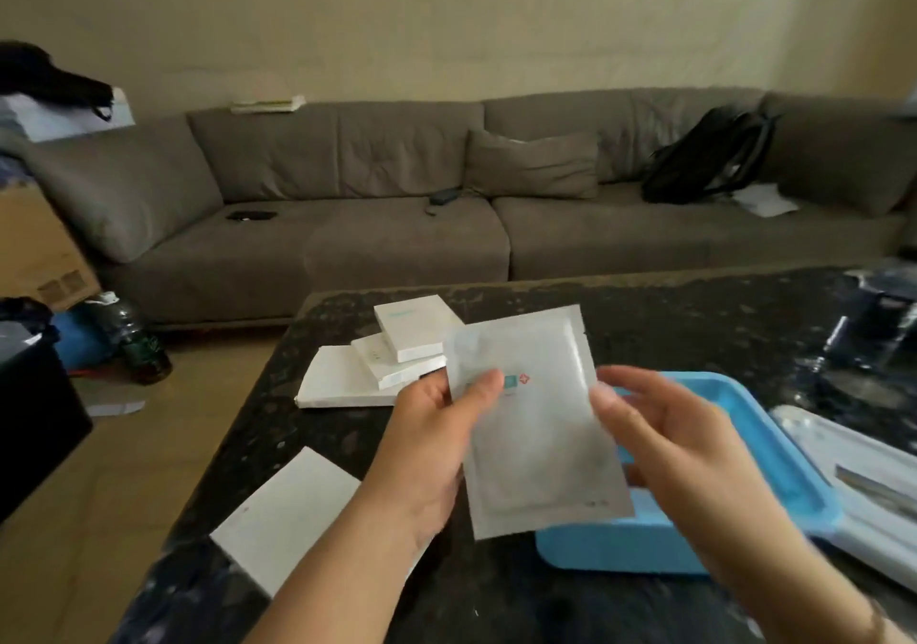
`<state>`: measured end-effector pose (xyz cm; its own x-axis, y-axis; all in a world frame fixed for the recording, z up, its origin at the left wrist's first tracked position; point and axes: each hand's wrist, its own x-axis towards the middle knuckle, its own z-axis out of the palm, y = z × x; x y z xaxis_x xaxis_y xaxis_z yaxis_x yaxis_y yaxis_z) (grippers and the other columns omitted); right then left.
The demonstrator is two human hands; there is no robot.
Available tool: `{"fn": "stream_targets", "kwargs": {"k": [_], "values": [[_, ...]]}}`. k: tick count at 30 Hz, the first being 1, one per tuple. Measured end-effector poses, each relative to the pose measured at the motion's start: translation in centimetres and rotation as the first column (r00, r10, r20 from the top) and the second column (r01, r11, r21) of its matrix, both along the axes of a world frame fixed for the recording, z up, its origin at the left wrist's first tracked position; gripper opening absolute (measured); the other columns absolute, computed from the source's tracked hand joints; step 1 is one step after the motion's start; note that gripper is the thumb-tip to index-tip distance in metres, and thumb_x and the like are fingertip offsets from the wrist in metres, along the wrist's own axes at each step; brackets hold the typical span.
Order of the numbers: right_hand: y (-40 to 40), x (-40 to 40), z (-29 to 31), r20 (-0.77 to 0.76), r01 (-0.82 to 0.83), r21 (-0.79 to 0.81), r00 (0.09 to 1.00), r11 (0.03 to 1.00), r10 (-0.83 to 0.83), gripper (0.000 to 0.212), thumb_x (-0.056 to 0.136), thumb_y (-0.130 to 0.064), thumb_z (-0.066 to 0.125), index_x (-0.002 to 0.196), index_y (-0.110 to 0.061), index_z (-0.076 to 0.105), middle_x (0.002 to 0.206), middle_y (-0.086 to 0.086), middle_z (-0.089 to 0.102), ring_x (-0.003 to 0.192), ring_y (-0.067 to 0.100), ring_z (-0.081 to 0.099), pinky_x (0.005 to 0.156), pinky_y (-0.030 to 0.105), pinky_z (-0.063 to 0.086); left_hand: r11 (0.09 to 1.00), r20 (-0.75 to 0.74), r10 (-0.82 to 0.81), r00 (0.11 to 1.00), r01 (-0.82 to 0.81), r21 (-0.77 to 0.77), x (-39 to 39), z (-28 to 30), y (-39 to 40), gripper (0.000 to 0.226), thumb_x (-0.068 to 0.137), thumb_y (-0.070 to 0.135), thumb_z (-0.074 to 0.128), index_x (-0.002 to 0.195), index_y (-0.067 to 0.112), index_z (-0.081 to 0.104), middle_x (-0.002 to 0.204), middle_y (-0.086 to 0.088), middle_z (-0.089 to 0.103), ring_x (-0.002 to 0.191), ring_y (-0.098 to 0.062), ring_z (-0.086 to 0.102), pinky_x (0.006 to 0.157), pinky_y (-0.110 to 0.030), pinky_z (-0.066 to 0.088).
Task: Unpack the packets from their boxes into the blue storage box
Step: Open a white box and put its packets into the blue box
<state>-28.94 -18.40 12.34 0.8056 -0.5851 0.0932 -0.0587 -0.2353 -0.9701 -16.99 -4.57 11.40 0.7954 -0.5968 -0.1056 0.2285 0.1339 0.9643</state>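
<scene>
You hold a white packet (536, 425) up above the dark tabletop (645, 325), over the near-left part of the blue storage box (774, 450). Your left hand (436, 450) has its grip pinched on the packet's left edge; your right hand (665, 440) curls round its right edge. Whether anything lies in the blue box you cannot tell. Three white boxes (392, 360) sit stacked behind, all closed. Another flat white box (288, 514) lies at the tabletop's near-left edge.

Dark speckled table (645, 316) — white box stack (382, 365), flat white box (288, 519), blue storage box (774, 450).
</scene>
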Motion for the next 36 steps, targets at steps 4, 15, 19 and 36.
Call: {"fn": "stream_targets", "kwargs": {"k": [4,15,19,36], "values": [[0.2,0.3,-1.5,-0.099,-0.127,0.144,0.985,0.981,0.142,0.018,0.086,-0.020,0.070,0.101,-0.010,0.071,0.086,0.004,0.077,0.079,0.021,0.075,0.069,0.042,0.062,0.998,-0.060,0.021,0.998,-0.025,-0.065,-0.6,0.4,-1.0,0.032,0.082,0.030,0.069,0.113,0.024,0.069,0.106,0.001,0.075,0.098,-0.019,0.072,0.089,-0.049,0.056],[-10.5,1.2,0.9,-0.016,-0.067,0.197,0.997,0.978,0.071,0.033,0.071,-0.013,0.070,0.102,-0.004,0.066,0.085,0.011,0.076,0.075,0.021,0.074,0.059,0.032,0.059,0.963,0.295,-0.236,0.926,0.182,0.199,5.2,3.3,-3.4,0.042,0.067,0.016,0.077,0.108,0.015,0.067,0.096,-0.008,0.077,0.091,-0.024,0.074,0.069,-0.033,0.059],[-14.3,2.1,0.4,-0.186,-0.039,0.024,0.982,0.999,0.043,0.025,0.091,-0.004,0.062,0.111,-0.019,0.064,0.096,0.007,0.074,0.089,0.023,0.072,0.075,0.043,0.061,0.920,0.406,-0.296,0.865,0.144,0.365,5.8,2.7,-5.5,0.051,0.081,0.007,0.076,0.125,0.025,0.058,0.092,-0.003,0.077,0.080,-0.020,0.074,0.071,-0.032,0.058],[-13.4,4.7,-6.7,-0.744,-0.462,-0.268,0.657,0.846,0.123,0.031,0.086,-0.010,0.068,0.111,-0.025,0.057,0.091,0.000,0.060,0.068,0.010,0.061,0.056,0.024,0.058,0.128,0.130,-0.990,0.056,-0.042,0.991,4.0,-3.0,-13.8,0.032,0.084,0.027,0.076,0.114,0.022,0.069,0.095,0.009,0.058,0.090,-0.013,0.056,0.073,-0.028,0.048]]}}
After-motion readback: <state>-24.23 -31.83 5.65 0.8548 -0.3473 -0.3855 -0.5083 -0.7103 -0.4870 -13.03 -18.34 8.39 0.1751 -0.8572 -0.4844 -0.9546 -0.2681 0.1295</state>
